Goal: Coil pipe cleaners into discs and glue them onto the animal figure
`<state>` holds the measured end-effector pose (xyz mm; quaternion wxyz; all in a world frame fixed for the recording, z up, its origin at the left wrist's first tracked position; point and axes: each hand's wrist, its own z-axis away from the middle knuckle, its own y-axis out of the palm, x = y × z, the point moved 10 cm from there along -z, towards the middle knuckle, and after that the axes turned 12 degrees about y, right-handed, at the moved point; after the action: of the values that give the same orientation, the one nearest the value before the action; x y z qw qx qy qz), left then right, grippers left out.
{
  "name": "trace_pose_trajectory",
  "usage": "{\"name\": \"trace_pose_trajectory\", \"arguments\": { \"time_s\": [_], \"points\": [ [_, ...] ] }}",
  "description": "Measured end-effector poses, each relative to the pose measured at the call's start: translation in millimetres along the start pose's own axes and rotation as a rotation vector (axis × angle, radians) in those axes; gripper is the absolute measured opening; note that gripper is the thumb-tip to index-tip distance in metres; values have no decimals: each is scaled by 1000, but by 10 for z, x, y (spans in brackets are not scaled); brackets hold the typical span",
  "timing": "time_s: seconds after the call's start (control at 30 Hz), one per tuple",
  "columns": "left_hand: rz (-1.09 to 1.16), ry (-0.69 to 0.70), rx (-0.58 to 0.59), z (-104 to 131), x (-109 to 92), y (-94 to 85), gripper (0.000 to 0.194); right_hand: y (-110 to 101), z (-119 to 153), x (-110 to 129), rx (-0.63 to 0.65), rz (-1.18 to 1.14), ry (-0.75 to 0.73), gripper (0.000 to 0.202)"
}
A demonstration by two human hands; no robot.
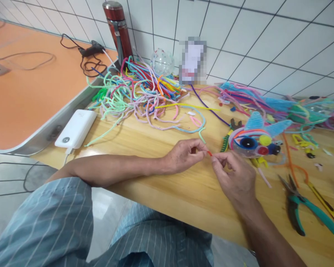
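Between my two hands is a short piece of red pipe cleaner (209, 153), mostly hidden by fingertips. My left hand (183, 155) pinches one end with thumb and forefinger. At the other end, my right hand (235, 172) has its thumb and finger closed on it. Just beyond the right hand sits a decorated clear ball (250, 142) made up as an animal face, with blue fuzzy ears, a black-and-blue eye, a yellow pompom and a red one. Green-handled pliers (226, 140) lie partly hidden behind it.
A tangled heap of coloured pipe cleaners (144, 92) covers the table's back left. Teal-handled pliers (297, 202) and a yellow cutter (325, 204) lie at right. A white power bank (76, 128), a red thermos (117, 31), a clear ball (162, 62) and a blurred phone (193, 61) stand around.
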<state>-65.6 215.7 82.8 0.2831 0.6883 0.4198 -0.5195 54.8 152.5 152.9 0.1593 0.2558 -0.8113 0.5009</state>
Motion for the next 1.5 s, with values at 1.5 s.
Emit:
{"name": "trace_pose_trajectory", "arguments": {
  "time_s": [1.5],
  "points": [
    [368,-215,124,14,157,251,25,172,70,-348,106,-258,357,22]
  ]
}}
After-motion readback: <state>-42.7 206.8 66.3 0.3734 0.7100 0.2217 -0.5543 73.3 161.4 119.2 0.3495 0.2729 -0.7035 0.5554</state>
